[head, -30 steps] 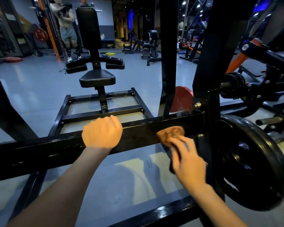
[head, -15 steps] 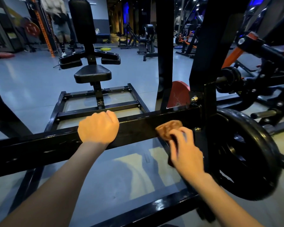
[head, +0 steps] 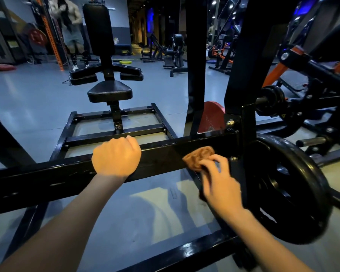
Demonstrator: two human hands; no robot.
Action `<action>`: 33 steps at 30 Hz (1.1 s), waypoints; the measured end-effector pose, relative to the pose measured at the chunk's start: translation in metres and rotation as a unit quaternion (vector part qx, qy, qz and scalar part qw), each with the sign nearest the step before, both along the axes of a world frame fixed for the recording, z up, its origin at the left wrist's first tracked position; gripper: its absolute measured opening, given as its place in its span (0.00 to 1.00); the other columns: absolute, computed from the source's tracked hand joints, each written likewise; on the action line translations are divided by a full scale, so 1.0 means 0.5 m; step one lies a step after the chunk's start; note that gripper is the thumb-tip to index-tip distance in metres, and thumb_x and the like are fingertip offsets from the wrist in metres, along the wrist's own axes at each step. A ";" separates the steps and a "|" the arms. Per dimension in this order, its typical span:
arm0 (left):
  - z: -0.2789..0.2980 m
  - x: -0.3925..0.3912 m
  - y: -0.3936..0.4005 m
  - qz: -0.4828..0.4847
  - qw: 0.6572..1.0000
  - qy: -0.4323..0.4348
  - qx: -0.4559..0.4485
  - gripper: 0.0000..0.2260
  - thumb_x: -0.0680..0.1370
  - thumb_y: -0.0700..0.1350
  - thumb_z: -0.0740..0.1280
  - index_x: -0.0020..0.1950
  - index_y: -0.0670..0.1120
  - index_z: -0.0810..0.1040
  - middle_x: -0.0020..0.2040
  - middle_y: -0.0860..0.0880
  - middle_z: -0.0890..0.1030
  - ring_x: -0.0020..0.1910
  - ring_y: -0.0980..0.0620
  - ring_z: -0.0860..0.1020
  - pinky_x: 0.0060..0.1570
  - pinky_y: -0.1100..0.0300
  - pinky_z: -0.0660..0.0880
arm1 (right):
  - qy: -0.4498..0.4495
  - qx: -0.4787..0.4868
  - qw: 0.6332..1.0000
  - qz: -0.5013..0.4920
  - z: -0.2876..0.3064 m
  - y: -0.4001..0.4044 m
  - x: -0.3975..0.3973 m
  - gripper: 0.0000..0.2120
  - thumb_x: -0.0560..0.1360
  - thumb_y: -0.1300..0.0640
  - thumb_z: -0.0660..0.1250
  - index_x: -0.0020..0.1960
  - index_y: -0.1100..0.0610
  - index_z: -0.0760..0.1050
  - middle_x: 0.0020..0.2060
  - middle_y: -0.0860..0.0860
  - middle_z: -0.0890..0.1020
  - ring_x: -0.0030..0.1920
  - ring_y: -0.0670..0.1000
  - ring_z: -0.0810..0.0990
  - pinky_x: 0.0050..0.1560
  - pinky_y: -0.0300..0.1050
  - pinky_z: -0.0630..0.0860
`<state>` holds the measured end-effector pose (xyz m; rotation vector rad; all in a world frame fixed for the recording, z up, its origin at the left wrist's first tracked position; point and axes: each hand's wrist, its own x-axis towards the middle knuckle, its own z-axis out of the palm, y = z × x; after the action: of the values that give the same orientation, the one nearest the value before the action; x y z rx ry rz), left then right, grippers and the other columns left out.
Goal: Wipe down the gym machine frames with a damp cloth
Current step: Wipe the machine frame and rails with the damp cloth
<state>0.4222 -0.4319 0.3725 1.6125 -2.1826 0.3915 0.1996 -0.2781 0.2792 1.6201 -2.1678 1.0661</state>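
Soft, limp, light to judge by the crumpled folds: brown cloth point(head: 198, 157) bunched into a wad, pressed flat against the front face of the black crossbar point(head: 165, 156), near its right end, just beside the upright post point(head: 245, 134) and a small bolt point(head: 234, 158); probably damp, hence likely to cling and drag a little on the paint rather than slide freely; best gripped by its lower bunched part with fingertips spread behind it, so that pressure goes into the steel; no fragility to fear, only slipping out of the pinch if squeezed too loosely. Rust-brown in colour, terry-like in texture, small, wrinkled, partly hidden by the fingers.

Right hand point(head: 219, 181) pinching and pressing the cloth with curled fingers, slightly blurred. Left hand point(head: 116, 157) curled over the top edge of the crossbar, well apart from the cloth toward the left, gripping it as a brace.

Crossbar itself stiff, glossy, square-edged, scuffed in small pale marks toward its left end; plenty of frame not yet reached, by the look of it. Close to the right of the cloth, 1 large black weight plate point(head: 290, 189); behind the post, 1 red plate point(head: 211, 117). Beyond the crossbar, a padded seat point(head: 110, 91) on its own floor frame; risk of knuckles knocking the bolt heads near the post.
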 end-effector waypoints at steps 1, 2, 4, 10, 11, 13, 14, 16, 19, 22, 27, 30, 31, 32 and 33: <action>-0.003 -0.001 -0.003 -0.002 1.000 0.000 0.001 0.18 0.81 0.43 0.47 0.33 0.48 0.66 0.27 0.51 0.68 0.24 0.52 0.64 0.28 0.60 0.54 | -0.029 -0.014 0.998 -0.047 0.009 0.000 -0.028 0.13 0.81 0.55 0.68 0.63 0.46 0.73 0.68 0.47 0.68 0.40 0.53 0.81 0.34 0.41 0.67; -0.003 -0.001 -0.004 -0.001 1.000 0.000 0.001 0.18 0.81 0.43 0.47 0.33 0.48 0.66 0.27 0.51 0.68 0.24 0.52 0.64 0.28 0.60 0.54 | -0.071 -0.031 0.993 -0.092 0.022 -0.004 -0.050 0.11 0.82 0.55 0.66 0.63 0.46 0.72 0.67 0.48 0.68 0.43 0.55 0.82 0.37 0.44 0.69; -0.004 -0.002 -0.008 0.004 1.000 0.002 0.002 0.18 0.81 0.43 0.47 0.33 0.48 0.66 0.27 0.51 0.68 0.24 0.51 0.63 0.28 0.60 0.54 | -0.158 -0.082 0.970 -0.163 0.051 -0.027 -0.071 0.11 0.83 0.55 0.63 0.65 0.49 0.72 0.67 0.50 0.70 0.51 0.56 0.81 0.43 0.46 0.71; -0.003 0.000 -0.014 0.003 1.000 0.009 0.023 0.18 0.82 0.42 0.50 0.33 0.48 0.68 0.28 0.51 0.70 0.25 0.51 0.65 0.28 0.60 0.56 | -0.102 -0.136 0.985 -0.018 0.048 -0.064 0.083 0.12 0.83 0.56 0.66 0.65 0.47 0.77 0.64 0.47 0.71 0.48 0.46 0.78 0.40 0.31 0.71; -0.001 0.001 -0.015 0.001 1.000 0.010 0.027 0.18 0.82 0.42 0.50 0.34 0.48 0.68 0.28 0.51 0.70 0.25 0.51 0.65 0.28 0.60 0.57 | -0.060 -0.102 0.993 0.026 0.027 -0.057 0.096 0.13 0.82 0.56 0.67 0.65 0.46 0.77 0.65 0.47 0.70 0.45 0.46 0.78 0.37 0.33 0.73; 0.001 0.002 -0.013 -0.002 0.999 0.009 0.032 0.18 0.82 0.42 0.51 0.34 0.48 0.68 0.28 0.50 0.70 0.26 0.51 0.66 0.29 0.59 0.57 | 0.005 -0.051 0.997 0.064 -0.011 -0.040 0.082 0.15 0.80 0.57 0.70 0.65 0.47 0.77 0.67 0.47 0.70 0.41 0.48 0.79 0.32 0.32 0.70; 0.001 0.001 -0.010 -0.002 0.999 0.012 0.034 0.18 0.83 0.42 0.50 0.34 0.48 0.68 0.28 0.50 0.70 0.26 0.51 0.66 0.29 0.59 0.57 | 0.006 -0.046 0.997 0.056 -0.021 -0.031 0.060 0.15 0.79 0.57 0.71 0.64 0.47 0.78 0.67 0.47 0.70 0.41 0.48 0.80 0.33 0.29 0.67; 0.003 -0.002 -0.009 -0.001 0.999 0.017 0.037 0.19 0.83 0.43 0.50 0.34 0.48 0.70 0.29 0.50 0.71 0.26 0.51 0.67 0.29 0.59 0.57 | -0.042 -0.064 0.997 -0.010 -0.024 -0.013 0.008 0.13 0.80 0.57 0.70 0.62 0.46 0.78 0.65 0.46 0.70 0.45 0.49 0.80 0.36 0.34 0.68; 0.003 -0.004 -0.010 0.007 0.999 0.017 0.040 0.18 0.83 0.43 0.50 0.35 0.47 0.70 0.29 0.49 0.72 0.27 0.50 0.67 0.29 0.59 0.57 | -0.150 -0.110 0.972 -0.144 0.012 -0.017 -0.060 0.09 0.82 0.57 0.65 0.62 0.49 0.76 0.65 0.48 0.72 0.52 0.54 0.80 0.44 0.46 0.70; 0.005 -0.004 -0.011 0.008 0.999 -0.012 0.034 0.17 0.82 0.41 0.51 0.34 0.48 0.65 0.29 0.50 0.70 0.26 0.50 0.66 0.29 0.59 0.57 | -0.210 -0.168 0.944 -0.194 0.053 -0.055 -0.058 0.11 0.83 0.57 0.63 0.64 0.52 0.77 0.65 0.50 0.74 0.59 0.51 0.79 0.51 0.42 0.69; 0.007 -0.003 -0.019 0.009 0.999 0.004 0.052 0.17 0.84 0.43 0.51 0.35 0.49 0.66 0.29 0.50 0.70 0.27 0.51 0.66 0.28 0.60 0.57 | -0.121 -0.152 0.980 0.032 0.034 -0.071 0.095 0.17 0.82 0.57 0.65 0.67 0.41 0.78 0.70 0.44 0.72 0.62 0.47 0.77 0.54 0.45 0.76; 0.015 0.005 -0.024 0.019 0.994 0.054 0.096 0.19 0.83 0.47 0.49 0.37 0.48 0.72 0.32 0.50 0.72 0.30 0.51 0.68 0.30 0.57 0.58 | -0.010 -0.027 0.988 0.151 -0.019 -0.049 0.115 0.18 0.81 0.49 0.61 0.69 0.39 0.75 0.73 0.42 0.68 0.56 0.51 0.82 0.45 0.48 0.82; 0.020 0.007 -0.021 0.011 0.991 0.069 0.112 0.20 0.84 0.48 0.48 0.38 0.47 0.74 0.32 0.49 0.73 0.31 0.50 0.69 0.31 0.56 0.60 | -0.009 -0.023 0.988 0.149 -0.025 -0.039 0.097 0.17 0.81 0.49 0.62 0.68 0.40 0.76 0.72 0.42 0.69 0.54 0.50 0.82 0.43 0.43 0.81; 0.026 0.011 -0.016 -0.004 0.988 0.088 0.124 0.23 0.84 0.51 0.48 0.38 0.46 0.76 0.33 0.48 0.75 0.32 0.49 0.72 0.33 0.56 0.63 | -0.020 -0.038 0.991 0.125 -0.028 -0.031 0.076 0.15 0.81 0.52 0.64 0.67 0.42 0.77 0.71 0.42 0.69 0.53 0.48 0.81 0.40 0.38 0.78; 0.032 0.016 -0.009 -0.027 0.985 0.114 0.130 0.24 0.84 0.53 0.49 0.38 0.45 0.78 0.33 0.48 0.77 0.34 0.48 0.75 0.35 0.55 0.67 | -0.037 -0.061 0.994 0.081 -0.027 -0.022 0.052 0.14 0.81 0.55 0.67 0.65 0.44 0.78 0.70 0.43 0.70 0.52 0.48 0.80 0.38 0.33 0.73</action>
<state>0.4302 -0.4366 0.3886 1.6327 -2.1632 -0.0970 0.2257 -0.2891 0.2657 1.7493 -1.9989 1.2975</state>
